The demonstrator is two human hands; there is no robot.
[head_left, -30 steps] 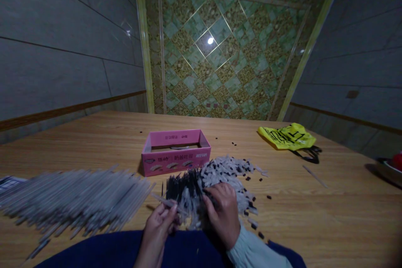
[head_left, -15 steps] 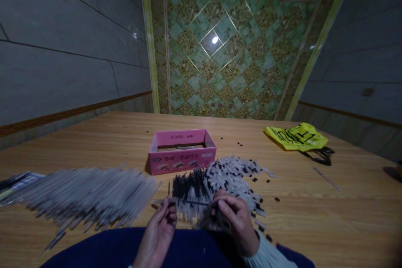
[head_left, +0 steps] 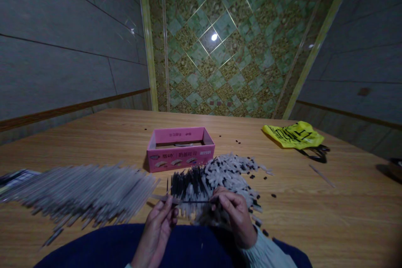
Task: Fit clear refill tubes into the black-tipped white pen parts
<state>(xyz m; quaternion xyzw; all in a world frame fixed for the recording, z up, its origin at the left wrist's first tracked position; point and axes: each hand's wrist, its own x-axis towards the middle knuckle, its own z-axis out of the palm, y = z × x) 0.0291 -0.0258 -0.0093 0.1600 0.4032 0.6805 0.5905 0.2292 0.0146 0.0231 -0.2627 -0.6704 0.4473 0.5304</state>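
Observation:
My left hand (head_left: 161, 217) is closed, pinching a clear pen barrel (head_left: 161, 197) between thumb and fingers. A thin black pen refill (head_left: 196, 202) runs level from the end of that barrel to my right hand (head_left: 234, 213). Thumb and fingertips of the right hand are closed on the refill's other end, which they hide. Just beyond both hands lies a pile of black refills (head_left: 188, 182). Small whitish, translucent pen caps (head_left: 228, 173) with black bits are heaped behind the right hand. Many clear pen barrels (head_left: 94, 190) lie in a bundle to the left.
A pink open box (head_left: 180, 161) stands behind the piles. The wooden table (head_left: 298, 213) also bears a yellow bag (head_left: 293, 135) with black handles at the back right and a lone thin tube (head_left: 322, 176). Small black pieces (head_left: 274, 196) are scattered about.
Both hands keep their hold, with the refill still stretched between them. The whole view has shifted slightly, so most things sit a little higher and further left.

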